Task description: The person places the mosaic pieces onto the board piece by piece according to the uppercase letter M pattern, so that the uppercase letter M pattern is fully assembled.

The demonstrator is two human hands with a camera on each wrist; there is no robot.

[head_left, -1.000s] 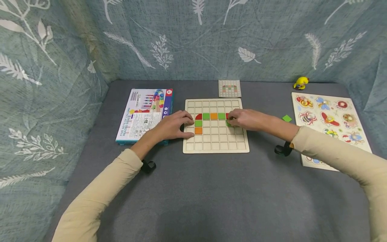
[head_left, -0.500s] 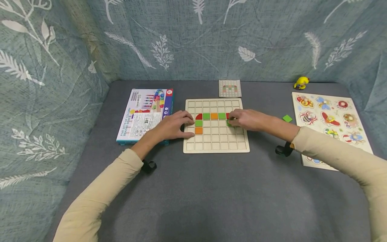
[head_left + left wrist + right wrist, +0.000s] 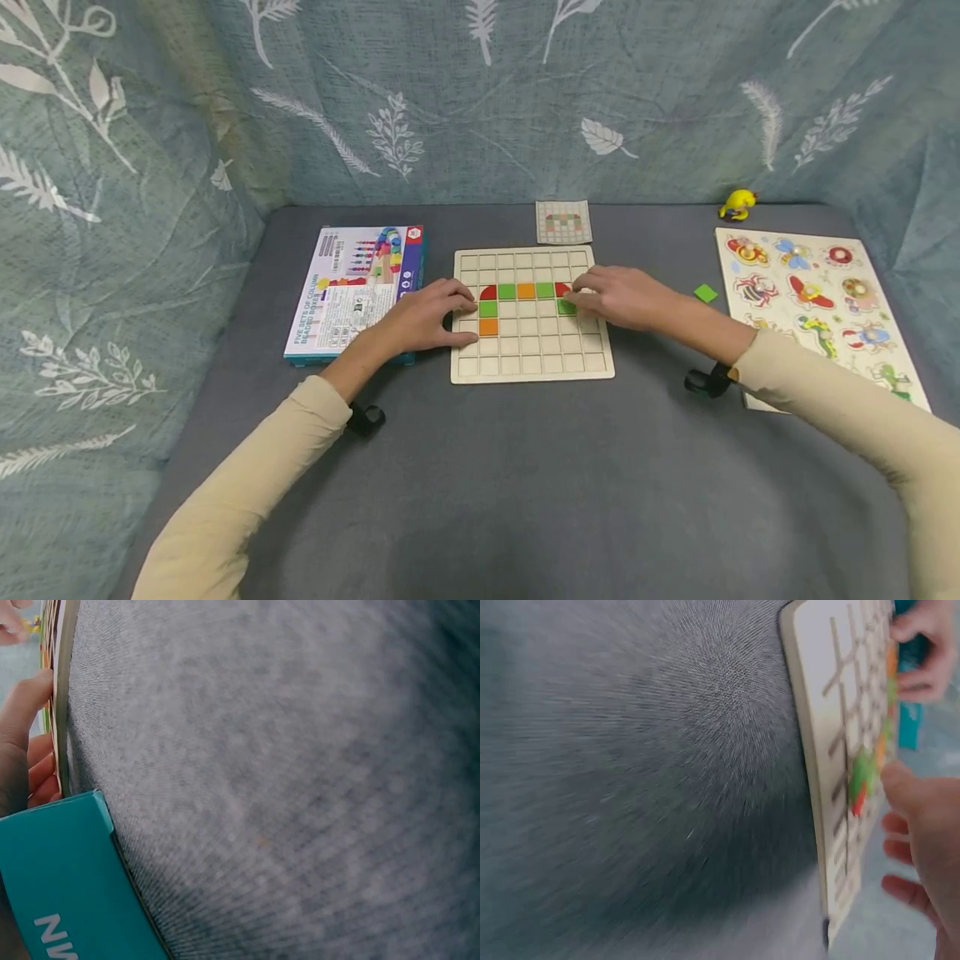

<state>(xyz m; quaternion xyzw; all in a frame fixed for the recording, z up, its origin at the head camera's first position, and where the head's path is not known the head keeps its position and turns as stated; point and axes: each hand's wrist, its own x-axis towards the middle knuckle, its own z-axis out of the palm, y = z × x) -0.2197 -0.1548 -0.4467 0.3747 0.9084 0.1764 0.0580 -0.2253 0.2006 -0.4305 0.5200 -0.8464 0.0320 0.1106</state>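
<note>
A pale wooden grid board (image 3: pixel 532 362) lies on the table. Set into it is a row of red, green and orange tiles, with a green tile (image 3: pixel 488 308) and an orange tile (image 3: pixel 488 327) below its left end. My left hand (image 3: pixel 427 318) rests at the board's left edge, fingertips and thumb on the rim. Over the right side is my right hand (image 3: pixel 618 297), its thumb tip beside a green tile (image 3: pixel 567 307) under the red corner tile (image 3: pixel 562 289). In the right wrist view, the right thumb (image 3: pixel 904 791) and fingers stand apart with nothing between them.
Behind the board lies a pattern card (image 3: pixel 563 222). A bead-toy box (image 3: pixel 356 287) stands left, partly under my left hand. On the right are a loose green tile (image 3: pixel 705 293), an insect puzzle board (image 3: pixel 821 304) and a yellow toy (image 3: pixel 738 204).
My right fingers have loosened and drawn slightly off the green tile and red corner tile, which now show more. The left hand stays at the board's edge. The head view has shifted slightly.
</note>
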